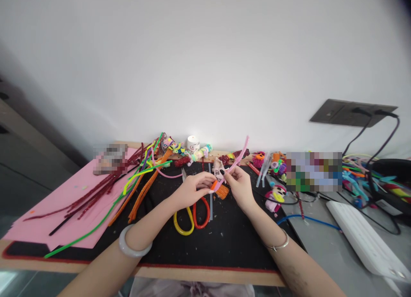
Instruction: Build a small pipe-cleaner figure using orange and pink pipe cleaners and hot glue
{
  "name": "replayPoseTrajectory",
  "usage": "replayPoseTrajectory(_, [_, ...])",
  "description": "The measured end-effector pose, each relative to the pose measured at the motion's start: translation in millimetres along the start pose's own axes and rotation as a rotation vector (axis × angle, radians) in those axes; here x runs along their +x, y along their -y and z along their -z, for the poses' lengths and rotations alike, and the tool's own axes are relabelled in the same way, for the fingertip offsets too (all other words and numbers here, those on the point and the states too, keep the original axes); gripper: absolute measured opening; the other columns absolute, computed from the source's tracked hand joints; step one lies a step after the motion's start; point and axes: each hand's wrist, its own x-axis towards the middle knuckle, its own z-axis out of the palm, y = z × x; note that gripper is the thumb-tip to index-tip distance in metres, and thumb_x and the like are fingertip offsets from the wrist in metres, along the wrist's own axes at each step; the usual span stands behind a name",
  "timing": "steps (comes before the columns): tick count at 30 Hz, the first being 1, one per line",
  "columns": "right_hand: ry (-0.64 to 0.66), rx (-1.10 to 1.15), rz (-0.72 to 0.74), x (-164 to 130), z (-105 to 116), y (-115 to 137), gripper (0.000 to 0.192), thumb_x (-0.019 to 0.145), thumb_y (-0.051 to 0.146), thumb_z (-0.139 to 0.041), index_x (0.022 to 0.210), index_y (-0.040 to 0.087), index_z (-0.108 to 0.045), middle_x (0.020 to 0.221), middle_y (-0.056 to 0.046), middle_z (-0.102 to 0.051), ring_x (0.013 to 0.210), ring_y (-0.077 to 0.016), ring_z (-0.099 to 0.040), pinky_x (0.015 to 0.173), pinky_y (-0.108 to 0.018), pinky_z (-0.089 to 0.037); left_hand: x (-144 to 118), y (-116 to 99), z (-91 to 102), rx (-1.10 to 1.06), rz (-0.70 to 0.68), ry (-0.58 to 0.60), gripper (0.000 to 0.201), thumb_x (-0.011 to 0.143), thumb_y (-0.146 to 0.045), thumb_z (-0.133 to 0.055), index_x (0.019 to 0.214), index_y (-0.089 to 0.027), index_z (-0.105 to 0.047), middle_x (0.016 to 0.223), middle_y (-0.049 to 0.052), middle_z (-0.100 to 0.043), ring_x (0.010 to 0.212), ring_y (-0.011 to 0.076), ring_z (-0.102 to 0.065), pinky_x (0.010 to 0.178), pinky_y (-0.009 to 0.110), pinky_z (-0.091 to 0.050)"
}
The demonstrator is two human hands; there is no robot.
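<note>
Pinching a pink pipe cleaner (236, 160) between them, both hands (192, 190) (239, 183) hold it raised over the black mat (231, 237), its free end angling upward, clear of the scissors (192, 213) on the surface.

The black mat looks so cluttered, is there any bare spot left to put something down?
Yes. The black mat is bare along its near edge, between the forearms and in front of the scissors. Some pink paper shows bare at the near left. Crowded: the pipe cleaner pile on the left, the far edge by the wall, and the craft bits and cables on the right.
</note>
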Motion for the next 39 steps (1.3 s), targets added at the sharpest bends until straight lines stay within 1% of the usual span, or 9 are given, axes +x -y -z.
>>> replayPoseTrajectory(4, [0.003,-0.032,-0.004,0.6,-0.2,2.4,0.018,0.074,0.029,-0.059,0.064,0.018,-0.050,0.055,0.004,-0.049,0.049,-0.0101,-0.045,0.049,-0.023,-0.037,-1.0,-3.2,-2.4,-0.031,-0.007,-0.010,0.029,0.074,-0.009,-0.057,0.102,-0.016,-0.055,0.100,0.006,-0.063,0.091,0.0153,-0.061,0.087,0.033,-0.049])
replayPoseTrajectory(10, [0.021,-0.093,-0.007,0.9,0.5,4.1,0.018,0.075,0.029,-0.057,0.063,0.018,-0.049,0.054,0.004,-0.047,0.049,-0.0100,-0.044,0.048,-0.022,-0.037,-1.6,-4.2,-6.0,0.022,-0.018,0.002,0.021,0.077,-0.013,-0.055,0.097,-0.015,-0.060,0.099,0.007,-0.063,0.092,0.0157,-0.061,0.085,0.031,-0.049])
replayPoseTrajectory(15, [0.039,-0.088,-0.016,0.6,0.0,2.8,0.019,0.075,0.029,-0.056,0.062,0.018,-0.048,0.055,0.004,-0.047,0.049,-0.0096,-0.044,0.048,-0.022,-0.036,-2.7,-4.5,-7.0,0.046,-0.015,0.019,0.023,0.077,-0.012,-0.054,0.100,-0.015,-0.061,0.101,0.007,-0.062,0.090,0.0156,-0.061,0.084,0.030,-0.050])
replayPoseTrajectory(20, [0.045,-0.076,-0.024,0.8,0.2,3.5,0.018,0.074,0.027,-0.057,0.062,0.018,-0.048,0.054,0.005,-0.046,0.048,-0.0094,-0.043,0.049,-0.021,-0.036,-2.3,-5.1,-7.2,0.058,-0.024,0.009,0.023,0.077,-0.012,-0.054,0.100,-0.015,-0.060,0.102,0.008,-0.061,0.093,0.0158,-0.060,0.086,0.031,-0.049])
replayPoseTrajectory(25, [0.059,-0.103,-0.026,1.8,1.2,3.5,0.016,0.076,0.028,-0.056,0.066,0.018,-0.050,0.058,0.003,-0.050,0.052,-0.0107,-0.047,0.051,-0.022,-0.039,-2.4,-4.5,-7.0,0.058,-0.040,-0.012,0.024,0.077,-0.010,-0.054,0.101,-0.016,-0.058,0.101,0.007,-0.061,0.094,0.0158,-0.060,0.088,0.032,-0.049])
replayPoseTrajectory(28, [0.073,-0.161,-0.018,2.3,1.9,1.9,0.016,0.077,0.031,-0.054,0.068,0.018,-0.050,0.061,0.002,-0.051,0.054,-0.0117,-0.049,0.052,-0.023,-0.041,-2.9,-3.9,-7.1,0.057,-0.050,-0.010,0.027,0.077,-0.009,-0.053,0.102,-0.016,-0.056,0.101,0.006,-0.061,0.094,0.0156,-0.061,0.088,0.032,-0.049])
replayPoseTrajectory(32, [0.086,-0.293,0.023,2.4,3.7,2.5,0.016,0.080,0.031,-0.049,0.070,0.019,-0.048,0.060,0.002,-0.052,0.053,-0.0130,-0.051,0.050,-0.023,-0.040,-3.2,-2.7,-7.3,0.097,-0.069,-0.020,0.029,0.078,-0.007,-0.051,0.105,-0.017,-0.055,0.105,0.006,-0.062,0.096,0.0164,-0.060,0.090,0.035,-0.049])
replayPoseTrajectory(39, [0.120,-0.475,0.073,3.0,6.4,8.9,0.018,0.083,0.032,-0.044,0.070,0.020,-0.046,0.054,0.004,-0.050,0.047,-0.0123,-0.047,0.047,-0.022,-0.034,-4.3,-1.3,-7.5,0.206,-0.128,-0.036,0.030,0.079,-0.010,-0.050,0.108,-0.018,-0.054,0.109,0.007,-0.061,0.099,0.0168,-0.060,0.091,0.034,-0.049])
